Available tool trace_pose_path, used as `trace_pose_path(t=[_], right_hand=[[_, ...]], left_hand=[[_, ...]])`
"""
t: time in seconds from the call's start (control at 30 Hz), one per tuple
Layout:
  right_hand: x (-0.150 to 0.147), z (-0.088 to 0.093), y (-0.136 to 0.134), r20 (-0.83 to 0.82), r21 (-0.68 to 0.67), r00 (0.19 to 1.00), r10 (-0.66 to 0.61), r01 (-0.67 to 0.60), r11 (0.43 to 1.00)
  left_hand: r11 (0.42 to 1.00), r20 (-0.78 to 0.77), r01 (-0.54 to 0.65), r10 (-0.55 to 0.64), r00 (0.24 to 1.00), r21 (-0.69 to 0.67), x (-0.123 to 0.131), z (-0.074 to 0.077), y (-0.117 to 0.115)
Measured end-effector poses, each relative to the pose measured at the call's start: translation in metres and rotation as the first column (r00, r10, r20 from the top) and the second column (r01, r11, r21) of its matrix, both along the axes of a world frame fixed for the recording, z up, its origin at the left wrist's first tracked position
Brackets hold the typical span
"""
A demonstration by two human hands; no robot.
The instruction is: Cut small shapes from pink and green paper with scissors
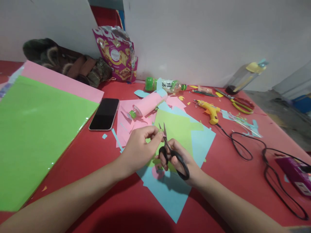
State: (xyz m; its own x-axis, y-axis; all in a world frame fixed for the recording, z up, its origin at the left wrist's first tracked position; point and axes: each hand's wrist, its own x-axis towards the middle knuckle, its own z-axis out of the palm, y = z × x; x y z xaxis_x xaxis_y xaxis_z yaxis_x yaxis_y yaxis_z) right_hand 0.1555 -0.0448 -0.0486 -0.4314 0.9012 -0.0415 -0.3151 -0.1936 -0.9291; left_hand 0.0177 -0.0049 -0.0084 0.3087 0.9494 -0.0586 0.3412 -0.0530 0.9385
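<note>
My right hand (182,161) grips black-handled scissors (173,155), blades pointing up and slightly apart. My left hand (142,145) pinches a tiny pink paper piece (163,132) right at the blades. Both hands hover over loose green paper (177,127) and blue paper (170,194) sheets on the red table (97,181). A small pink cut-out (156,173) lies under my hands.
A phone (104,114) lies left of a bottle wrapped in pink paper (147,106). Large green and pink sheets (31,129) cover the left. A yellow glue gun (211,111) with black cable (267,161), yellow scissors (239,105), a green-capped bottle (165,84) and a snack bag (118,55) stand farther back.
</note>
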Motion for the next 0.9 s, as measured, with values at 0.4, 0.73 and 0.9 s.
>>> trace_pose_path(t=[0.4,0.73,0.9], right_hand=[[-0.0021,0.0024,-0.0008,0.053,0.038,0.999,-0.001,-0.001,0.999],[-0.0017,0.0024,-0.0005,0.045,0.066,0.999,0.010,-0.013,0.998],[-0.0013,0.0029,-0.0010,0.035,0.070,0.999,0.007,-0.009,0.998]], left_hand=[[1.000,0.058,-0.001,0.000,0.998,0.008,0.0047,-0.0019,-0.0029],[1.000,0.091,-0.005,0.006,0.996,-0.012,0.0069,-0.0033,-0.0047],[1.000,0.114,-0.009,0.012,0.993,-0.027,0.0076,-0.0032,-0.0059]])
